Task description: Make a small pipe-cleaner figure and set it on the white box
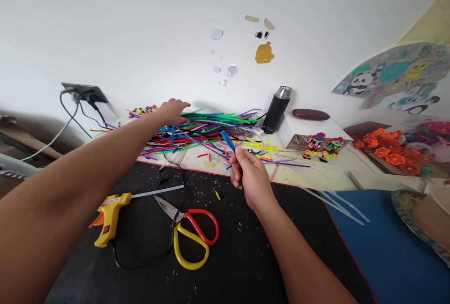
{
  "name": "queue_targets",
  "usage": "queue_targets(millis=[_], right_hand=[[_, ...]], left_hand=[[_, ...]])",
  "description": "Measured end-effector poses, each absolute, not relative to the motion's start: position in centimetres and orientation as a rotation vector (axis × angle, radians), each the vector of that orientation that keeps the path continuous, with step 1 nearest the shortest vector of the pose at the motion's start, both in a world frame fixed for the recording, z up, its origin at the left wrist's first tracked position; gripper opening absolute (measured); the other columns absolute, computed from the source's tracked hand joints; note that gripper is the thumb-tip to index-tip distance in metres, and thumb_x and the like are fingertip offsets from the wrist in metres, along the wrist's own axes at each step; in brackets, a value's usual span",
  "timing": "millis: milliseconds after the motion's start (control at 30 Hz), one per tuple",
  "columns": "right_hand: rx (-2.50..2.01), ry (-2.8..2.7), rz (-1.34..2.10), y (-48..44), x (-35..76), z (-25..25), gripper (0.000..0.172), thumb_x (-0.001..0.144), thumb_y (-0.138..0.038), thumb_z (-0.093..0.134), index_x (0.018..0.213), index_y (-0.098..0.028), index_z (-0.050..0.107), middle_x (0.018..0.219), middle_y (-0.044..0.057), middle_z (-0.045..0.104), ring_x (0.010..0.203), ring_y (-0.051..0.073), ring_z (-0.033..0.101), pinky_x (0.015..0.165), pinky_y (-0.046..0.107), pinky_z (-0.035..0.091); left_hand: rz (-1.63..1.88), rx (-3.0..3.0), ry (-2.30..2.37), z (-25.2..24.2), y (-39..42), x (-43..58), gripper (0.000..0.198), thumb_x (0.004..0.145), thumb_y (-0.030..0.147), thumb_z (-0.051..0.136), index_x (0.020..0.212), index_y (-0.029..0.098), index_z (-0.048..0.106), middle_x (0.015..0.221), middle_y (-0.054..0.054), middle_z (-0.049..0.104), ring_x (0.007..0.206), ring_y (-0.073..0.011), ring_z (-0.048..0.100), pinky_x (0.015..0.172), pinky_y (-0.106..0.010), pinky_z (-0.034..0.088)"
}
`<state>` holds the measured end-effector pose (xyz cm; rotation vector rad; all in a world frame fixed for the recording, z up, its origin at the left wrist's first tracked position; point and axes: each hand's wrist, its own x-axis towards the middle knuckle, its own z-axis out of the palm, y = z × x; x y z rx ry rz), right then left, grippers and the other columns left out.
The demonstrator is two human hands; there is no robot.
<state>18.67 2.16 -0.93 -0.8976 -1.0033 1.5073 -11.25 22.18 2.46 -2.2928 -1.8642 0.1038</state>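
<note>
My right hand (248,173) is closed around a short blue pipe cleaner piece (228,141), possibly folded or bundled, which sticks up past the thumb and fingers. At the back of the table lies a long heap of pipe cleaners (218,119) in green, blue, purple, red and black. Over the left end of that heap reaches my left hand (174,111), palm down with fingers stretched out; whether its fingertips touch the strands is hard to see. Scissors (186,233) with one red and one yellow handle lie partly open on the black mat (242,257).
A yellow glue gun (112,215) with a glue stick and black cord lies left of the scissors. Behind stand a black thermos (277,109) and a white box (291,128), with small figures (321,147) before it. Loose glue sticks (346,208) lie right, near orange flowers (390,149).
</note>
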Motion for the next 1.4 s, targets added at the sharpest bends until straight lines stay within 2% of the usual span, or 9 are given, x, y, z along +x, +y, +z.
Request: queue_targets(millis=[67,133,233,333,500,667,933,1100,1400], right_hand=[[-0.903,-1.013,1.507,2.1,18.7,-0.9,0.050,0.085,-0.067,0.072,0.072,-0.020,0.060,0.044,-0.008,0.044,0.035,0.009,0.041,0.035,0.018,0.025],[-0.913,-1.021,1.504,2.0,18.6,-0.8,0.051,0.085,-0.068,0.072,0.072,-0.020,0.060,0.044,-0.007,0.044,0.035,0.009,0.041,0.035,0.019,0.025],[-0.931,-1.030,1.500,2.0,18.6,-0.8,0.052,0.085,-0.070,0.071,0.072,-0.021,0.060,0.043,-0.007,0.044,0.035,0.009,0.041,0.035,0.019,0.026],[-0.938,-1.046,1.500,2.0,18.5,-0.9,0.052,0.086,-0.069,0.070,0.072,-0.021,0.060,0.043,-0.007,0.045,0.035,0.009,0.041,0.035,0.019,0.026],[-0.956,-1.083,1.487,1.9,18.4,-1.2,0.051,0.087,-0.068,0.069,0.073,-0.020,0.061,0.044,-0.007,0.045,0.035,0.009,0.042,0.035,0.020,0.026],[-0.959,-1.083,1.489,1.9,18.4,-1.2,0.050,0.088,-0.067,0.069,0.073,-0.020,0.061,0.044,-0.007,0.045,0.035,0.009,0.042,0.036,0.020,0.026],[-0.961,-1.120,1.502,1.7,18.3,-1.2,0.051,0.089,-0.069,0.066,0.074,-0.020,0.061,0.045,-0.007,0.047,0.035,0.009,0.042,0.036,0.021,0.026],[-0.963,-1.126,1.482,1.9,18.5,-1.2,0.051,0.090,-0.069,0.066,0.074,-0.021,0.061,0.045,-0.007,0.047,0.035,0.010,0.043,0.036,0.021,0.027],[-0.903,-1.090,1.479,1.9,18.4,-1.1,0.051,0.089,-0.068,0.067,0.073,-0.021,0.061,0.043,-0.007,0.046,0.033,0.009,0.041,0.036,0.020,0.027]], left_hand=[[0.012,-2.194,-1.836,1.9,21.6,-11.2,0.079,0.085,0.049,0.066,0.155,0.019,0.047,0.153,-0.020,0.054,0.141,-0.0416,0.045,0.108,-0.047,0.041],[-0.086,-2.141,-1.854,1.8,21.1,-11.1,0.070,0.086,0.046,0.067,0.148,0.017,0.053,0.148,-0.022,0.056,0.137,-0.0412,0.049,0.106,-0.046,0.043],[-0.170,-2.189,-1.935,2.2,20.3,-11.0,0.049,0.093,0.046,0.058,0.133,0.020,0.063,0.124,-0.017,0.070,0.112,-0.0353,0.066,0.091,-0.040,0.049],[-0.037,-2.312,-1.908,2.2,19.6,-10.9,0.040,0.096,0.051,0.050,0.119,0.026,0.071,0.101,-0.010,0.078,0.094,-0.0311,0.070,0.080,-0.036,0.048],[0.225,-2.508,-1.754,0.8,18.9,-11.5,0.037,0.092,0.037,0.047,0.111,0.026,0.077,0.114,-0.009,0.080,0.102,-0.0302,0.071,0.079,-0.034,0.048],[0.233,-2.525,-1.809,-0.1,18.4,-12.8,0.042,0.095,0.047,0.043,0.102,0.026,0.079,0.100,-0.010,0.080,0.091,-0.0298,0.073,0.074,-0.034,0.048],[0.222,-2.378,-1.958,-0.9,18.3,-12.5,0.044,0.089,0.054,0.052,0.108,0.024,0.076,0.099,-0.014,0.080,0.090,-0.0335,0.072,0.072,-0.035,0.050],[0.177,-2.360,-1.981,-0.3,18.6,-12.3,0.035,0.087,0.045,0.052,0.099,0.026,0.079,0.100,-0.009,0.082,0.092,-0.0299,0.073,0.074,-0.032,0.050],[-0.550,-2.469,-2.110,4.4,17.9,-11.3,0.038,0.082,0.050,0.064,0.102,0.023,0.080,0.092,-0.004,0.082,0.086,-0.0246,0.072,0.076,-0.032,0.052]])
